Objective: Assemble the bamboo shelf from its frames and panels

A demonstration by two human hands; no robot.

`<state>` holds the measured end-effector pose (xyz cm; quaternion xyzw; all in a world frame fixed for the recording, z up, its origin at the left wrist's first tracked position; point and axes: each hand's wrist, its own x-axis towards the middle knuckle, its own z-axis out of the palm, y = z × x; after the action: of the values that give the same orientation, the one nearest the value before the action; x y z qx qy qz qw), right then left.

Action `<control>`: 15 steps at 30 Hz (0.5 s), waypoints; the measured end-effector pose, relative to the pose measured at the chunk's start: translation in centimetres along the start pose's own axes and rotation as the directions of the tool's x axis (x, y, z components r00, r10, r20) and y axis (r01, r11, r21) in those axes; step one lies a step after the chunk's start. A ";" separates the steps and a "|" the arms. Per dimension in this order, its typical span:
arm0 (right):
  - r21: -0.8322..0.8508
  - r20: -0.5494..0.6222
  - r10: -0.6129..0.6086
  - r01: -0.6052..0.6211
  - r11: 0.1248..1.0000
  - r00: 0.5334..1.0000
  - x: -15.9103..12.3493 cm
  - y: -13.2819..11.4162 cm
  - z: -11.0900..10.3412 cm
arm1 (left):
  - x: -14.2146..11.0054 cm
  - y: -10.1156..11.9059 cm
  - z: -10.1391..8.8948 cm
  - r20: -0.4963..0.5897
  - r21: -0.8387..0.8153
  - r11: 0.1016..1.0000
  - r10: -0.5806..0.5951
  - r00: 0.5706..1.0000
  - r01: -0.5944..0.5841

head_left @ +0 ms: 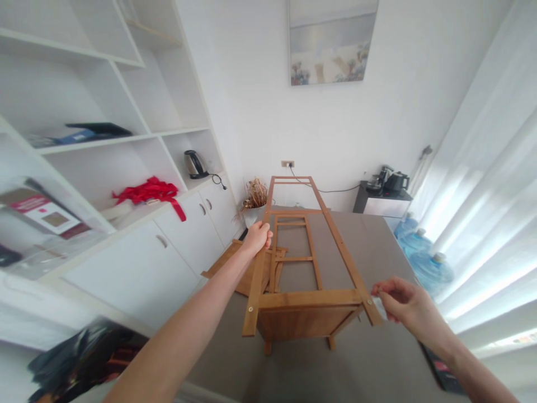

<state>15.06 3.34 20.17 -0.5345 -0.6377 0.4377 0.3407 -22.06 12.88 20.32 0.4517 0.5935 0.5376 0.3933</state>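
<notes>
A long wooden frame (335,240) with two side rails and several crossbars stretches away from me. My left hand (258,238) is closed around its left rail. Bolt heads show at the near ends of both rails. Beside the near right end is my right hand (396,299), its fingers pinched together. A pale, whitish piece (380,308) shows by these fingers, too unclear to name. Under the near crossbar a wooden panel (293,324) joins the frame. Seen through the frame, a smaller wooden ladder-like frame (293,259) lies on the grey table (369,240).
Flat wooden panels (239,268) lie at the table's left. White shelves (126,129) with an electric kettle (195,165) and red ribbon (149,190) line the left wall. Water jugs (430,266) stand beyond the table's right edge. Coffee equipment (388,182) sits on a dark-topped cabinet behind.
</notes>
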 end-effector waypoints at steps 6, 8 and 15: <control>-0.003 -0.036 -0.025 0.025 1.000 0.999 0.2 -0.7 0.7 | -0.5 0.4 -0.1 -0.005 0.004 1.000 0.003 1.000 -0.003; -0.015 -0.047 -0.046 0.046 0.999 0.998 0.2 -0.7 0.7 | -0.6 0.4 -0.1 -0.004 0.004 1.000 0.001 1.000 -0.001; -0.387 0.109 -0.348 0.362 0.848 0.931 0.4 -3.0 -2.5 | -0.6 0.3 0.0 -0.008 0.010 1.000 -0.003 1.000 0.003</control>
<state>16.12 4.11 23.92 -0.4582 -0.8070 0.2364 0.2878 -21.84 12.28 20.58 0.4506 0.5986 0.5358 0.3893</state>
